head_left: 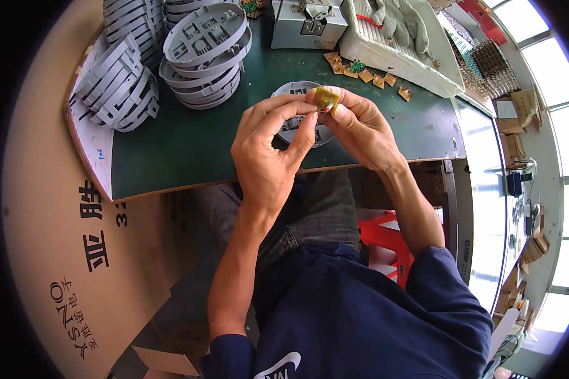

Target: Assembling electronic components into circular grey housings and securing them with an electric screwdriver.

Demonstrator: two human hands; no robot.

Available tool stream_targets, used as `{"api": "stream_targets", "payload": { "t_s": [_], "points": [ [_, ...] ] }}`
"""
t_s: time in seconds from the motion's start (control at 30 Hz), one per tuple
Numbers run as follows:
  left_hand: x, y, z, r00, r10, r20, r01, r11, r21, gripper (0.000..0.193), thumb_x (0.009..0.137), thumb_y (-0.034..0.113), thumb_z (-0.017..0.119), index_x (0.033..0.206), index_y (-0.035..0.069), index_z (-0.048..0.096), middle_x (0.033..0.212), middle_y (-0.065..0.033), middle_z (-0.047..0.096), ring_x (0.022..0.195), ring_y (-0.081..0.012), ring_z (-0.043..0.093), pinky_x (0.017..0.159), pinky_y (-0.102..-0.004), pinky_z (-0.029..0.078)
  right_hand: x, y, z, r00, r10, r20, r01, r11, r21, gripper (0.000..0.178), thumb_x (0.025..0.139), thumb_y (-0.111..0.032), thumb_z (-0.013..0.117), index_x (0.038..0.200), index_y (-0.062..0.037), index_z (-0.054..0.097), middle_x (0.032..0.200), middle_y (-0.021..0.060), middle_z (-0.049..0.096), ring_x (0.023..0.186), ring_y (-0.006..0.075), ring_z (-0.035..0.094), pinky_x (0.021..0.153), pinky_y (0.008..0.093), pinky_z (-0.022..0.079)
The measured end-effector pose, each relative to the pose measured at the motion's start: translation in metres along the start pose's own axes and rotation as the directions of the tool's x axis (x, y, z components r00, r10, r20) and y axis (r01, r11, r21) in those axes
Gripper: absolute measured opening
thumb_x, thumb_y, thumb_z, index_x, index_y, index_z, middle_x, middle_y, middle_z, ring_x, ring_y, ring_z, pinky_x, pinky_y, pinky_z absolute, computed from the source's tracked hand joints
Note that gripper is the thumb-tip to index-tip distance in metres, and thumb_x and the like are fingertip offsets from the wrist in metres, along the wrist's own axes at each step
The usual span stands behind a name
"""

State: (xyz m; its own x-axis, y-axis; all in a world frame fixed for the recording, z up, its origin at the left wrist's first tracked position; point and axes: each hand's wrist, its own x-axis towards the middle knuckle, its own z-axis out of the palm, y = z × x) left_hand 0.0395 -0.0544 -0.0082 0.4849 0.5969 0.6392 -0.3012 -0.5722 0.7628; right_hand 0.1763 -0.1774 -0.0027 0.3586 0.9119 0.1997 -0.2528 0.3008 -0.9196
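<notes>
Between the fingers of my right hand [360, 126] is a small yellowish circuit board [325, 98], raised over the near part of the table. A little red-and-white component shows at its lower edge. My left hand [269, 139] comes in from the left, thumb and forefinger drawn together close to that component; whether they grip a part of it is too small to tell. Under both hands lies a round grey plastic housing [289, 134], partly hidden by them.
Stacks of grey plastic housings [202, 69] stand at the left of the green table [171, 158]. Several small circuit boards [378, 81] lie before a white foam tray [398, 60] holding gloves [401, 22]. A silver metal box [308, 28] sits at the back. A cardboard box [133, 252] flanks the left side.
</notes>
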Motion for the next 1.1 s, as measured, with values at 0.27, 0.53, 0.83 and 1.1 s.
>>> {"api": "stream_targets", "payload": {
  "t_s": [0.27,0.53,0.83,1.1],
  "points": [
    [0.000,-0.003,0.000,0.999,-0.031,0.028,0.031,0.999,-0.022,0.021,0.084,0.008,0.082,0.105,0.007,0.076,0.108,-0.0045,0.074,0.101,-0.0240,0.068,0.088,-0.0358,0.054,0.001,-0.007,0.001,1.000,-0.001,-0.031,-0.002,0.993,-0.117,0.037,0.106,-0.017,0.060,0.138,0.0008,0.060,0.132,0.0103,0.066,0.124,0.0218,0.060,0.114,0.0401,0.043],
    [-0.002,-0.012,0.001,0.966,-0.073,0.250,-0.042,0.904,0.425,0.103,0.076,0.066,0.080,0.136,-0.012,0.052,0.137,-0.0266,0.055,0.129,-0.0414,0.052,0.109,-0.0528,0.041,0.026,-0.028,-0.013,0.971,-0.241,-0.005,0.055,0.241,-0.969,0.031,0.097,-0.008,0.064,0.128,-0.0034,0.069,0.119,0.0133,0.070,0.109,0.0245,0.067,0.096,0.0355,0.052],
    [-0.007,-0.020,0.009,0.967,-0.023,0.254,-0.114,0.853,0.510,0.101,0.073,0.061,0.084,0.137,-0.012,0.053,0.139,-0.0257,0.056,0.129,-0.0401,0.053,0.110,-0.0511,0.042,0.037,-0.011,-0.018,0.973,-0.208,0.103,0.133,0.135,-0.982,0.029,0.094,-0.010,0.068,0.123,-0.0037,0.071,0.114,0.0165,0.071,0.106,0.0354,0.067,0.092,0.0419,0.054],
    [-0.006,-0.020,0.009,0.966,-0.006,0.260,-0.134,0.845,0.518,0.093,0.073,0.058,0.085,0.132,-0.008,0.058,0.138,-0.0238,0.057,0.124,-0.0402,0.056,0.107,-0.0513,0.045,0.040,-0.008,-0.018,0.962,-0.225,0.153,0.176,0.086,-0.981,0.028,0.093,-0.010,0.071,0.120,-0.0040,0.073,0.109,0.0155,0.072,0.103,0.0349,0.068,0.089,0.0416,0.055]
  ]
}}
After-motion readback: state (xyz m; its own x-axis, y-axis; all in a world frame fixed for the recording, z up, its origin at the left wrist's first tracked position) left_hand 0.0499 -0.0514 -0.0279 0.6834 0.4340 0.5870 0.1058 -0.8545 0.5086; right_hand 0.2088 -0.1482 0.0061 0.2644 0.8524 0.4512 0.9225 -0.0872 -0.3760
